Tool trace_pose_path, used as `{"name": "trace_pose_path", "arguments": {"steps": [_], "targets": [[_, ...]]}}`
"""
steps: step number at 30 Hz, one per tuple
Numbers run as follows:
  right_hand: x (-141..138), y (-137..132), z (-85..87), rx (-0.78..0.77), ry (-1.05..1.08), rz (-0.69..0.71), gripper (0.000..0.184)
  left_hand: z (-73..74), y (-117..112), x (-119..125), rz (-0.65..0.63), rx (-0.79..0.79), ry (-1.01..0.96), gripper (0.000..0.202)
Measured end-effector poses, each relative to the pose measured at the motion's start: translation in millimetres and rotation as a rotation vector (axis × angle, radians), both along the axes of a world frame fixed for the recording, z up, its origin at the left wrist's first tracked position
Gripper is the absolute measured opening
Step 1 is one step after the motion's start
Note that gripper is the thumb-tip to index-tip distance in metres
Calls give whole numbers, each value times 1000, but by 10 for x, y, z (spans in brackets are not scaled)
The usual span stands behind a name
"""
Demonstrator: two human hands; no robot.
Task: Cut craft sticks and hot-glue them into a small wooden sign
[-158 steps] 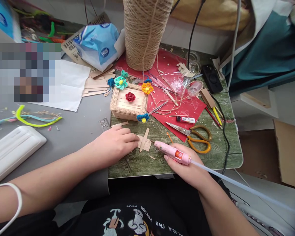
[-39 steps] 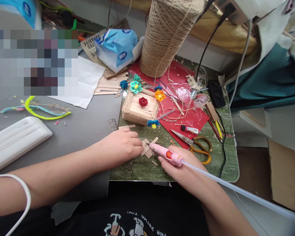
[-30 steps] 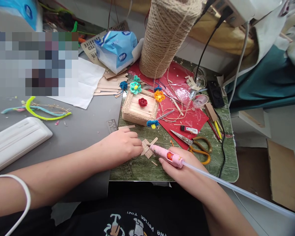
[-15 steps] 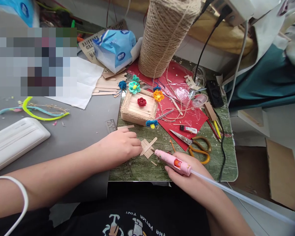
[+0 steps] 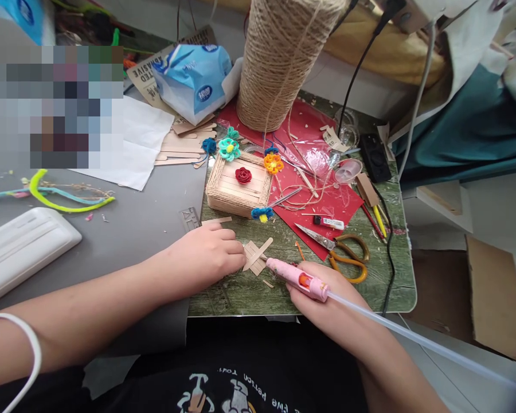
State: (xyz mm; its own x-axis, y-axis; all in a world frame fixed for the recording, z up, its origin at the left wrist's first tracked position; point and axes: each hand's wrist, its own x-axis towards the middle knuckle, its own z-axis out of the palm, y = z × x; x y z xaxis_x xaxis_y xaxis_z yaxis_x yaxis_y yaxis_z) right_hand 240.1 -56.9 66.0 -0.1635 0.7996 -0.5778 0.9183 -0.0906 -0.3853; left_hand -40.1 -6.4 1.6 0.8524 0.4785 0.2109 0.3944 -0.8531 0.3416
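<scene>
My left hand [image 5: 206, 256] rests on the green board, fingers curled and pressing the left edge of a small stack of wooden stick pieces [image 5: 255, 257]. My right hand [image 5: 327, 303] is closed round a pink glue gun [image 5: 296, 278] with a clear glue stick trailing to the right. The gun's nozzle sits at the lower right edge of the stick pieces. Behind them lies a twine-wrapped stick frame [image 5: 239, 183] with a red rose and small coloured flowers at its corners.
A large twine cone [image 5: 279, 57] stands at the back on red paper [image 5: 327, 189]. Orange-handled scissors [image 5: 339, 252] lie right of my hands. A blue tissue pack [image 5: 191, 80], loose craft sticks [image 5: 180, 146], a white case [image 5: 21, 246] and pipe cleaners [image 5: 55, 198] sit left.
Half a second ago the glue gun was drawn back from the stick pieces; its nozzle is at them again. My left hand has stayed on the pieces.
</scene>
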Motion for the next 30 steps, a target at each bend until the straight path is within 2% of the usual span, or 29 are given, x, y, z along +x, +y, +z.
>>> {"name": "trace_pose_path", "arguments": {"steps": [30], "targets": [[117,-141,7,-28,12,-72,17,38,19,22,-5,-9,-26,22]]}}
